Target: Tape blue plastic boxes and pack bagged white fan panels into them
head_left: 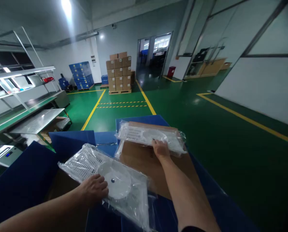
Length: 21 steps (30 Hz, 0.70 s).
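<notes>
Bagged nearer panel [139, 193]: white, in clear film, slatted toward one end, with a round disc beside the slats; it lies at a slant at the lower middle, over blue sheeting.
Green floor [182, 103]: spreads beyond the blue sheeting, marked by yellow lines and striped tape.
Workbench [15, 116]: long and green-topped, at far left, with a lit shelf [25, 84] above it and a low metal table [41, 120] beside it.
Blue sheeting [20, 183]: upright flaps at the left; more shows between and below the panels.
Carton stack [119, 72]: brown boxes on a pallet [120, 92], left of the open doorway; a blue stack [81, 75] is farther left.
Brown cardboard [139, 158]: below the farther panel, and partly covered by the nearer panel and right arm.
Bagged farther panel [131, 132]: similar, right of the nearer one, lying across the cardboard's far end.
Left hand [95, 188]: pinching the nearer panel's near edge, fingers curled on top, thumb hidden.
Right hand [160, 148]: fingers bent on the farther panel's near edge; cannot tell whether it grips.
</notes>
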Tool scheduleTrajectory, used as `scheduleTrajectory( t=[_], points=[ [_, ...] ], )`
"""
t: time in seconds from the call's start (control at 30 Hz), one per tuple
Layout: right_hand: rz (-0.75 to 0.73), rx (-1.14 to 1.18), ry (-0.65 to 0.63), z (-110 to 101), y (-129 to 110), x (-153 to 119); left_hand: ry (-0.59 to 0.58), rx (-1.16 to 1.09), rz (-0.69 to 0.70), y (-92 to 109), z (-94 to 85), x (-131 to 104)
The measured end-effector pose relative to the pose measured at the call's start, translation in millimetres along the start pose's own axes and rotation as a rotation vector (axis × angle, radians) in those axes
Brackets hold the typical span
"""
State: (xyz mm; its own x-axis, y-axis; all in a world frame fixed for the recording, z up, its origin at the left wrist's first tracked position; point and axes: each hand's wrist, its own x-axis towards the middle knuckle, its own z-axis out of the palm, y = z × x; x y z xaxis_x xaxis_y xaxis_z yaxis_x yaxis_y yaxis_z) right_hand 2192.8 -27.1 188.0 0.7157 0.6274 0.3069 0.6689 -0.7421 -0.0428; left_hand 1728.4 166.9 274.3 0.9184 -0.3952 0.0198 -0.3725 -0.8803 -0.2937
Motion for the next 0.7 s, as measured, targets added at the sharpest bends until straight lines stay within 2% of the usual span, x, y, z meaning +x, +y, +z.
scheduleTrajectory(
  t=[0.13, 0.23, 0.3, 0.43, 0.53, 0.6, 0.7],
  points=[
    [0.026, 0.068, -0.021, -5, 12, 8, -0.029, 0.02, 0.059, -10, 12.4, 48],
    [0.019, 0.122, 0.011, -23, 23, 7, -0.043, 0.01, 0.079, -13, 20.5, 82],
    [0.017, 0.143, 0.069, -39, 36, -5, -0.046, -0.005, 0.072, -8, 27.5, 109],
    [0.015, 0.141, 0.18, -72, 75, -58, -0.005, -0.066, 0.051, 18, 46.5, 177],
    [-0.035, 0.17, 0.359, -94, 99, -109, 0.036, -0.11, 0.032, 40, 64.7, 227],
    [-0.064, 0.182, 0.486, -111, 104, -142, 0.048, -0.135, 0.004, 49, 77.7, 254],
    [-0.066, 0.182, 0.537, -133, 88, -189, 0.071, -0.179, -0.02, 53, 92.8, 275]
  ],
)
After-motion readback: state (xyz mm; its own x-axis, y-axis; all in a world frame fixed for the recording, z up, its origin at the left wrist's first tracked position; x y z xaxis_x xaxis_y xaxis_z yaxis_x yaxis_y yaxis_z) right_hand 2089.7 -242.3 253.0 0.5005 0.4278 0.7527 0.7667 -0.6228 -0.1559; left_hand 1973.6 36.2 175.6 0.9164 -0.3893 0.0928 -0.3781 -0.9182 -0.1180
